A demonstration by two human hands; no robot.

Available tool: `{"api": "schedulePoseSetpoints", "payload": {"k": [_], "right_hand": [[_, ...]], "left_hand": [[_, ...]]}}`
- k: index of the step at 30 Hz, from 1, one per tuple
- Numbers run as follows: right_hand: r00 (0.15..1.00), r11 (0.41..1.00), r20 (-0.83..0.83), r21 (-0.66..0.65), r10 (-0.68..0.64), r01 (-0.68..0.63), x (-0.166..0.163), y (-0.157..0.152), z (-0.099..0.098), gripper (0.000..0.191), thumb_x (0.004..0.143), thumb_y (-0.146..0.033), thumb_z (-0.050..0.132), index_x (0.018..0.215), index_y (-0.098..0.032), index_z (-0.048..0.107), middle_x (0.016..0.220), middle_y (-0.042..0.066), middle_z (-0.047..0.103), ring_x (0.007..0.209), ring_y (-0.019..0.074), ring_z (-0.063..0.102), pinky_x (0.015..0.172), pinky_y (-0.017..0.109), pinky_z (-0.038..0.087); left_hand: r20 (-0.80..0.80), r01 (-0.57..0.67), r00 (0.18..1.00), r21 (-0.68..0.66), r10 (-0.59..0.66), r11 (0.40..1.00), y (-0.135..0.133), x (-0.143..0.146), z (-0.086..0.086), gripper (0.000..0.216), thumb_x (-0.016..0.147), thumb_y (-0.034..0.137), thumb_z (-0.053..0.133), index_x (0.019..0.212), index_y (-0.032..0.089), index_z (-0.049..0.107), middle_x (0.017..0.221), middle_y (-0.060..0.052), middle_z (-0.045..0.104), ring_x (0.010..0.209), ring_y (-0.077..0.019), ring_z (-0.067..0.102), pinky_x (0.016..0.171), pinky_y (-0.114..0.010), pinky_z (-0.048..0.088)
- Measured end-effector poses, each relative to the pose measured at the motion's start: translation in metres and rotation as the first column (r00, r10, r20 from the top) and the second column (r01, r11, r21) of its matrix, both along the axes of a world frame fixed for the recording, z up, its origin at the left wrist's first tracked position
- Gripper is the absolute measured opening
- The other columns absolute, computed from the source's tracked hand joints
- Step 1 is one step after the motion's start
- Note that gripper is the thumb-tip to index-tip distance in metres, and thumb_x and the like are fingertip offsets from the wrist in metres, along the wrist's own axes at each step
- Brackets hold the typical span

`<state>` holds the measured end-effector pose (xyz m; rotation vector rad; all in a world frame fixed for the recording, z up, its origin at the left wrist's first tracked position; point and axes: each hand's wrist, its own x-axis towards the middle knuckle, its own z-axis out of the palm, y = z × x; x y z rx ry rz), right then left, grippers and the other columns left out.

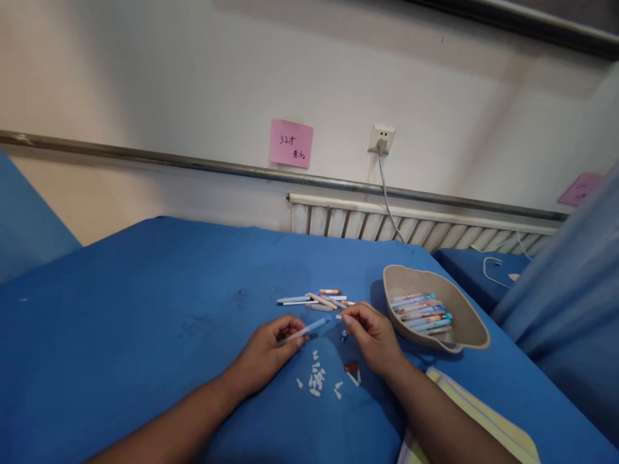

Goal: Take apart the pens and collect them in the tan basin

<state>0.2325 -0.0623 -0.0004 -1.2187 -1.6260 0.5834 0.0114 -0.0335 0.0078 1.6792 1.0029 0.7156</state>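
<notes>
left of the tray [471, 338], our left hand [268, 353] clasps a pen barrel [312, 328] level toward our right hand [374, 336], which pinches a small part [339, 316].

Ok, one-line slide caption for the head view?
Left hand holds a pen barrel, right hand pinches a small piece; white tips below, tray of pens beside.
</notes>
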Motion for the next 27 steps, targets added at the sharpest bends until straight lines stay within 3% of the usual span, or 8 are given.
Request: {"api": "schedulePoseSetpoints", "payload": {"k": [11,17,19,23,27], "right_hand": [[0.982,0.991,0.181,0.116,0.048,-0.07,-0.0001,-0.0045,0.0064,0.016,0.086,-0.019,0.047,0.088,-0.021,0.063,0.083,0.004,0.06,0.081,0.0163,0.055,0.078,0.029,0.042],[0.978,0.99,0.189,0.091,0.089,-0.108,-0.0018,-0.0061,0.0068,0.014,0.085,-0.02,0.049,0.086,-0.022,0.063,0.084,0.004,0.061,0.083,0.0166,0.056,0.077,0.029,0.043],[0.992,0.996,0.093,0.017,0.089,-0.091,-0.0039,-0.0052,0.0046,0.01,0.084,-0.024,0.052,0.081,-0.021,0.061,0.075,0.002,0.06,0.074,0.0153,0.057,0.07,0.027,0.045],[0.958,0.972,-0.275,-0.196,0.074,-0.131,-0.0077,-0.0018,0.0002,0.018,0.08,-0.036,0.057,0.076,-0.019,0.055,0.06,-0.002,0.058,0.054,0.0122,0.055,0.054,0.023,0.044],[0.92,0.951,-0.384,-0.244,0.084,-0.189,-0.009,-0.0017,0.0025,0.027,0.077,-0.044,0.059,0.071,-0.018,0.055,0.058,-0.001,0.061,0.053,0.012,0.056,0.053,0.023,0.045]], "left_hand": [[-0.087,0.029,0.996,0.047,-0.025,0.998,-0.001,-0.0017,0.0032,0.023,0.078,0.035,0.055,0.088,0.018,0.066,0.08,-0.001,0.065,0.078,-0.0184,0.058,0.071,-0.024,0.043],[-0.077,0.03,0.997,0.012,-0.029,0.999,-0.0022,-0.0008,0.0043,0.023,0.076,0.035,0.056,0.088,0.018,0.068,0.081,-0.001,0.068,0.078,-0.0187,0.06,0.069,-0.024,0.045],[-0.063,0.045,0.997,0.004,-0.044,0.999,-0.0026,-0.0005,0.0042,0.023,0.077,0.034,0.056,0.089,0.019,0.068,0.083,-0.001,0.069,0.079,-0.0189,0.06,0.07,-0.024,0.045],[-0.054,0.036,0.998,0.013,-0.035,0.999,-0.0028,-0.0005,0.0032,0.024,0.077,0.036,0.056,0.09,0.019,0.068,0.084,-0.002,0.069,0.08,-0.0193,0.06,0.072,-0.025,0.045],[-0.047,0.027,0.999,0.009,-0.027,1.0,-0.0028,-0.0013,0.0022,0.027,0.077,0.038,0.056,0.091,0.019,0.069,0.084,-0.002,0.069,0.08,-0.02,0.06,0.073,-0.026,0.045]]}}
